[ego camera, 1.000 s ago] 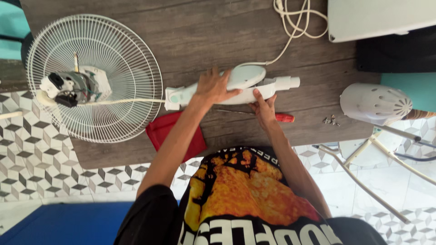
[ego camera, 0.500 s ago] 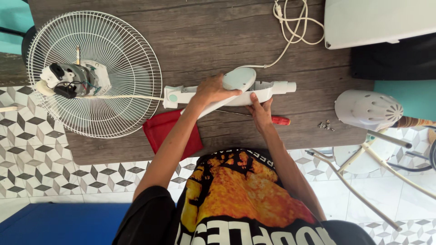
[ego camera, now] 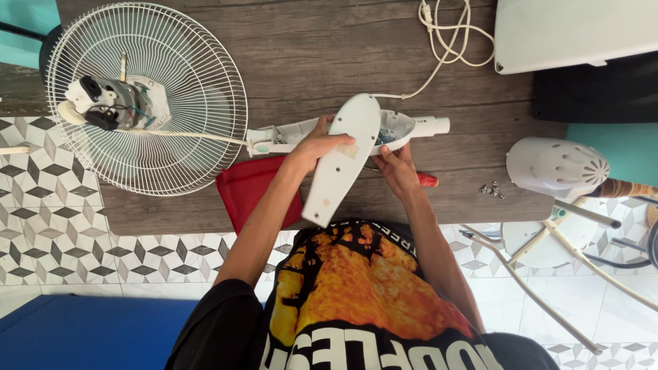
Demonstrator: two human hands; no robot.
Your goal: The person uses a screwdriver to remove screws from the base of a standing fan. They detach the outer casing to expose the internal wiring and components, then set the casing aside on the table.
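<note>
My left hand (ego camera: 317, 146) grips the white cover panel (ego camera: 340, 161), tilted up off the open fan housing (ego camera: 404, 127) on the wooden table (ego camera: 308, 62). My right hand (ego camera: 395, 168) steadies the housing; its fingers seem curled, partly hidden. Beyond lies the fan grille (ego camera: 147, 96).

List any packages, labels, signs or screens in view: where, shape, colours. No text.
Pale tape-like patch: small rectangle on the long white plastic cover gripped by the left hand.
Printed graphic: on the person's black shirt, bottom centre, orange-yellow picture above white block lettering.
No packages, signs or screens can be made out.
</note>
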